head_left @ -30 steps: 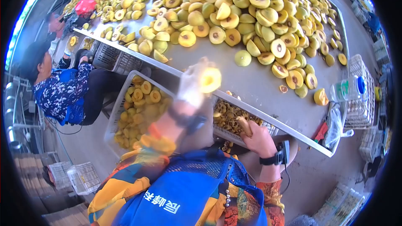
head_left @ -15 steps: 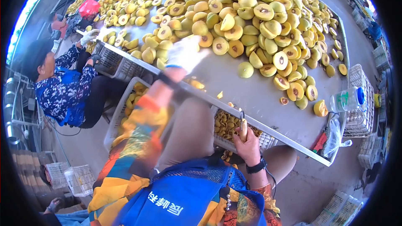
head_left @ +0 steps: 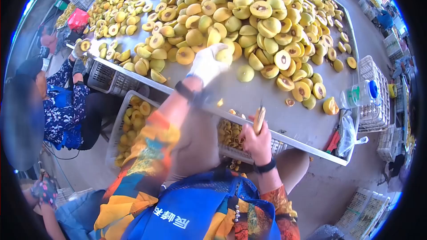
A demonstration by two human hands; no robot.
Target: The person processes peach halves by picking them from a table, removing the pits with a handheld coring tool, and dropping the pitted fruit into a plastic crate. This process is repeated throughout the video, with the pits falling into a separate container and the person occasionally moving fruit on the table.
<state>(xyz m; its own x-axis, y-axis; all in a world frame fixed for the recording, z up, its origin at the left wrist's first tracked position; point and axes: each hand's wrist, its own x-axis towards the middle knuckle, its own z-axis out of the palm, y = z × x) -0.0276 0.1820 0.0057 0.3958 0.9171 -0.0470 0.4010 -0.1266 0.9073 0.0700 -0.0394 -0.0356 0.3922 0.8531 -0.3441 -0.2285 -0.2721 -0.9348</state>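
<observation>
Two hands divide the work at the near side of the metal table (head_left: 284,113). Your left hand (head_left: 208,64), in a white glove, reaches to the front margin of the pile (head_left: 261,10) of halved fruit, its fingers curved against a fruit half (head_left: 226,57) there; blur hides whether they have closed fully, so the firmness of this hold cannot be told. Your right hand (head_left: 259,144), ungloved, is wrapped firmly round a wooden-handled tool (head_left: 259,121), whose thin tip points up and away from you, apart from the glove. For a sound pick-up, cup the rounded skin with the fingertips and brace it with the thumb, pressing only enough to prevent a slip, since the cut flesh probably bruises easily. Favour pieces lying loose at the margin, such as the lone fruit (head_left: 245,73) near the glove, over any wedged beneath others, where a slide is likely. Hold the tool low by the crate (head_left: 279,146) of scraps, its tip turned from the gloved fingers, and let the left hand do the reaching.
</observation>
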